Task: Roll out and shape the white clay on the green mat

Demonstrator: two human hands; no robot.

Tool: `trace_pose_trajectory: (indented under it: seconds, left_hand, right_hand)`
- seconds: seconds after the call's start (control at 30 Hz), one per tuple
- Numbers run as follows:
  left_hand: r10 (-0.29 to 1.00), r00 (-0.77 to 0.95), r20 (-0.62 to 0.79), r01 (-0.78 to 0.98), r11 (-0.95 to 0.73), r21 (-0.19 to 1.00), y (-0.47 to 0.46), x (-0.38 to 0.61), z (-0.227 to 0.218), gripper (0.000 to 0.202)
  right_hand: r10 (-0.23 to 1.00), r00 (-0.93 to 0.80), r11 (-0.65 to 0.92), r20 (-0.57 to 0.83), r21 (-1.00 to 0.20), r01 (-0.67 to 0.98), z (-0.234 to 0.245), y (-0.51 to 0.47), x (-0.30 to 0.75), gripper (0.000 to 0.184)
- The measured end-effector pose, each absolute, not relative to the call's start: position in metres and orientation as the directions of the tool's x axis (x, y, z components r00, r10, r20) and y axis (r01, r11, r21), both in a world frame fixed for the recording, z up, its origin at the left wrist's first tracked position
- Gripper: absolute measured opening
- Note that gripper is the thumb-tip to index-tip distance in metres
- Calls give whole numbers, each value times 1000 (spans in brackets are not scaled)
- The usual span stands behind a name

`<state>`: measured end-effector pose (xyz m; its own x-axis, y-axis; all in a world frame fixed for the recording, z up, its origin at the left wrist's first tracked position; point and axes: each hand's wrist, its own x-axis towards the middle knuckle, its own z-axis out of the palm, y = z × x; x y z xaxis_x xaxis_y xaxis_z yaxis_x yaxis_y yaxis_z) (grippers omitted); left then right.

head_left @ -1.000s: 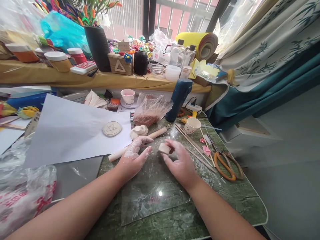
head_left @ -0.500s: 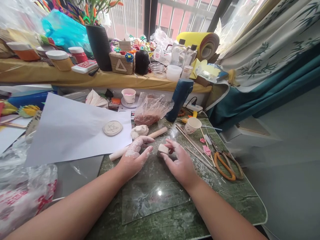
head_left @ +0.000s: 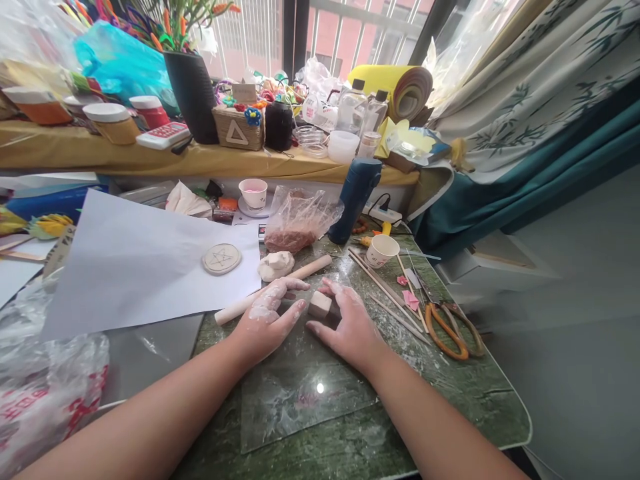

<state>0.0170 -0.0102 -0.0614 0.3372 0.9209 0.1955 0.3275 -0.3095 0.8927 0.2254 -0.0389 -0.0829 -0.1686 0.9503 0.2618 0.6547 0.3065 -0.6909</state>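
Observation:
A small grey-white clay block [head_left: 320, 305] sits on the clear sheet [head_left: 300, 407] between my two hands. My right hand [head_left: 347, 313] is curved around the block's right side, its thumb apart from it and its fingers spread; whether a fingertip touches the far side I cannot tell. My left hand [head_left: 273, 310], smeared with white residue, is open just left of the block, holding nothing. Behind my left hand lies a wooden rolling pin [head_left: 313, 268], with a lump of white clay [head_left: 276, 265] beyond it.
A clay disc with a star [head_left: 221, 259] lies on white paper [head_left: 135, 267] at left. Behind are a bag of brown material [head_left: 295, 230] and a dark blue bottle [head_left: 354, 200]. Thin sticks [head_left: 383, 287], a paper cup [head_left: 383, 251] and orange-handled scissors [head_left: 447, 333] are at right.
My right thumb has come off the clay block and moved down and left, so the hand's pinch has opened. The block appears turned. My left hand has barely moved.

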Motion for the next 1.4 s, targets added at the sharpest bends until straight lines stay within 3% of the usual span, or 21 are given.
trace_pose_trajectory:
  seconds: [0.13,0.2,0.3,0.4,0.47,0.57,0.77,1.03,1.13,1.27,1.4]
  left_hand:
    - [932,317,174,309,-275,910,-10,17,-61,22]
    - [917,339,209,319,-321,891,-10,17,-60,26]
    - [865,423,271,328,-425,844,-11,16,-58,31]
    - [849,455,267,331,-440,835,-11,15,-55,23]
    - [846,464,261,323,-436,840,-12,14,-55,29]
    - [807,521,277,288,-472,833,-11,15,-56,45]
    - [855,469,220,302,-389,870,-11,16,-62,36]
    - [904,342,255,300,-362,882,-11,16,-60,31]
    - [937,277,215,236,-283,930,-11,17,-61,24]
    - [944,273,184,226,-249,942,-11,17,-62,25]
    - [942,284,177,216,-242,946,-11,16,-62,25]
  right_hand:
    - [929,-206,364,308,-652,665,-83,-40,224,46]
    - [912,-210,402,352,-674,619,-81,-43,223,43]
    - [917,-209,397,339,-744,537,-77,-47,222,52]
    - [960,-142,282,243,-838,467,-72,-49,224,58]
    - [975,-118,221,189,-877,427,-72,-49,226,56]
    - [974,-182,201,138,-897,393,-73,-48,228,56]
    - [976,-144,205,164,-915,348,-76,-46,227,70]
    - [905,62,359,421,-833,421,-77,-46,233,44]
    - [874,0,410,485,-738,536,-74,-45,232,39]
    - [899,-231,429,372,-641,637,-76,-40,230,42]
    - [918,-248,395,311,-642,657,-80,-38,230,48]
